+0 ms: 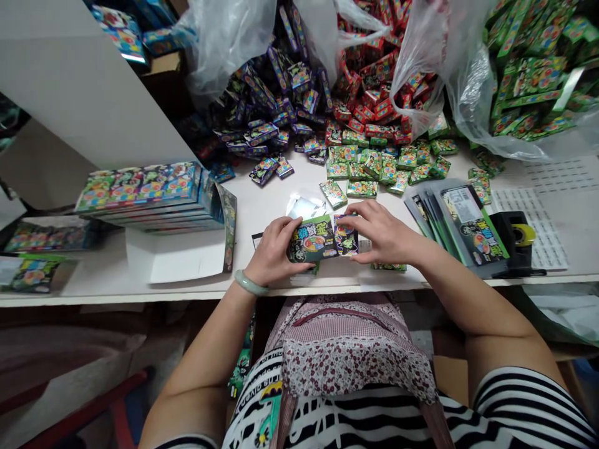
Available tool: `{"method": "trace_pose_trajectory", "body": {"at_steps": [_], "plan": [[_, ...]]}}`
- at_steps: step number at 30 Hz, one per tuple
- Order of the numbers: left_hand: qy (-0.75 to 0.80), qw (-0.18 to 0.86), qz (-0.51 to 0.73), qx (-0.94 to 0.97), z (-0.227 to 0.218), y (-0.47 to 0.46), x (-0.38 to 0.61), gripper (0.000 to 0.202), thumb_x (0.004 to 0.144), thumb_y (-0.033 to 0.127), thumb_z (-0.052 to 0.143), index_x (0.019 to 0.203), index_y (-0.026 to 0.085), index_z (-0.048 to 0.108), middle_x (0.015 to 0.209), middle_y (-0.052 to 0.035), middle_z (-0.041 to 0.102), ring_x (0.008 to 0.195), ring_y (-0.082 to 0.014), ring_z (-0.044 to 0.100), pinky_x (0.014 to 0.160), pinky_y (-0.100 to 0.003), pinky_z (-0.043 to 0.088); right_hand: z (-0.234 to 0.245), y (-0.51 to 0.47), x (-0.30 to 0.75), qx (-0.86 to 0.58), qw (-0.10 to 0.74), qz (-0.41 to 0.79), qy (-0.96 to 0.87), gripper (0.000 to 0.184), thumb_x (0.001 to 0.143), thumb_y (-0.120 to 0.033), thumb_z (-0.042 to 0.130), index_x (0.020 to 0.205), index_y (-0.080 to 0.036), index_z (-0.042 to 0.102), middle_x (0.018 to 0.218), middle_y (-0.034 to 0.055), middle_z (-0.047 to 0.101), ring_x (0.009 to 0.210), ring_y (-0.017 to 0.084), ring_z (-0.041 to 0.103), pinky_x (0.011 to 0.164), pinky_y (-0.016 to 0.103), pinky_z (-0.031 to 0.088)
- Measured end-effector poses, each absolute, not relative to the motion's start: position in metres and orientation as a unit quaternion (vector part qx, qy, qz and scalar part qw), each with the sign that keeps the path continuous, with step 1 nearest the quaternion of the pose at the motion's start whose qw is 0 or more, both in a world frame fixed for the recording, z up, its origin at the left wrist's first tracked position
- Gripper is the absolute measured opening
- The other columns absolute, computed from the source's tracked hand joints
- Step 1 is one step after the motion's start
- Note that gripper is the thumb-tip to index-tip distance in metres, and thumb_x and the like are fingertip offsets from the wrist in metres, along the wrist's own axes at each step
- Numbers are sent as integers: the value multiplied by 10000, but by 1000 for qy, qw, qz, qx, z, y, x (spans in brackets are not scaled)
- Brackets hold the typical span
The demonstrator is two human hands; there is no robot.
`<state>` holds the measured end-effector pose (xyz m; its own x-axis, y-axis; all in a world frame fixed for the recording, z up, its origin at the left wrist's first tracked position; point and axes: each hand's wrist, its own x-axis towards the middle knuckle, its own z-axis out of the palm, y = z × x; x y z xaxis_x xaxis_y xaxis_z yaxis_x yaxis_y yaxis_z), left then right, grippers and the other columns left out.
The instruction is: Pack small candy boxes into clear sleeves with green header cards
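Note:
My left hand (pixel 279 248) grips the left side of a flat green-and-black printed packet (pixel 313 239), thumb on top. At the packet's right end my right hand (pixel 381 234) pinches a small purple box (pixel 346 237) between thumb and fingers. The purple box touches the packet's end or sits partly inside it; I cannot tell which. Below my right hand, a small green box (pixel 389 267) lies at the table edge. Just beyond my hands are a shiny clear wrapper (pixel 306 206) and a loose green box (pixel 334 194).
Heaps of small purple boxes (pixel 262 93), red boxes (pixel 374 78) and green boxes (pixel 533 81) lie at the back among plastic bags (pixel 234 43). On the left, stacked printed cartons (pixel 145 193) stand in a white tray (pixel 182 265). Right are flat packets (pixel 472 224), a tape dispenser (pixel 515 240) and sticker sheets (pixel 538 218).

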<state>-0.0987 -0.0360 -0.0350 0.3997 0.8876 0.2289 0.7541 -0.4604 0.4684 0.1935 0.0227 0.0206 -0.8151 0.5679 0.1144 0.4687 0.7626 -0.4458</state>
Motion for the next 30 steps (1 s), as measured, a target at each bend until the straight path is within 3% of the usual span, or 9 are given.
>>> {"method": "trace_pose_trajectory", "body": {"at_steps": [4, 8, 14, 19, 21, 25, 30], "plan": [[481, 148, 222, 835, -34, -37, -99, 948, 700, 548, 779, 1476, 203, 356, 1294, -167, 491, 1199, -350, 515, 1032, -528, 462, 15, 29, 192, -235, 117, 262, -929, 780, 776, -374, 761, 1460, -306, 390, 1381, 106, 506, 1286, 322, 449, 1069, 525, 432], [491, 108, 238, 831, -37, -36, -102, 947, 728, 563, 757, 1484, 179, 333, 1285, -176, 485, 1186, -341, 516, 1015, -511, 472, 3, 24, 185, -291, 203, 279, -893, 801, 825, -461, 716, 1499, -276, 324, 1422, 133, 505, 1343, 299, 444, 1113, 510, 407], [484, 121, 242, 832, -42, -35, -100, 962, 721, 590, 755, 1477, 161, 343, 1299, -178, 479, 1205, -342, 508, 1029, -504, 464, -10, 16, 174, -310, 183, 314, -878, 499, 954, -393, 525, 1444, -326, 463, 1347, 96, 626, 1268, 294, 551, 1063, 547, 430], [520, 166, 265, 795, -37, -43, -110, 977, 713, 567, 767, 1494, 192, 317, 1305, -163, 467, 1224, -338, 503, 1041, -522, 458, -15, 74, 148, -394, 279, 315, -817, 313, 946, -360, 516, 1200, -268, 675, 1054, 64, 749, 1003, 246, 680, 928, 452, 511], [508, 184, 273, 796, -32, -49, -115, 991, 711, 564, 773, 1505, 207, 301, 1303, -159, 468, 1219, -334, 507, 1037, -515, 466, -13, 104, 112, -352, 245, 289, -856, 258, 929, -327, 551, 1110, -231, 708, 1049, 72, 750, 1007, 245, 675, 926, 427, 503], [481, 197, 300, 800, -23, -64, -128, 1030, 702, 576, 776, 1525, 224, 265, 1292, -164, 477, 1197, -332, 523, 1022, -504, 486, 0, 157, 1, -218, 151, 201, -943, 247, 951, -260, 531, 1112, -170, 696, 1111, 99, 728, 1086, 238, 630, 975, 392, 454], [495, 210, 342, 771, -21, -82, -144, 1077, 675, 602, 779, 1539, 228, 255, 1288, -174, 480, 1183, -341, 543, 996, -509, 511, 17, 209, -125, -180, 152, 141, -962, 265, 938, -160, 525, 1173, -116, 640, 1264, 97, 658, 1162, 218, 550, 1046, 368, 388]]}}
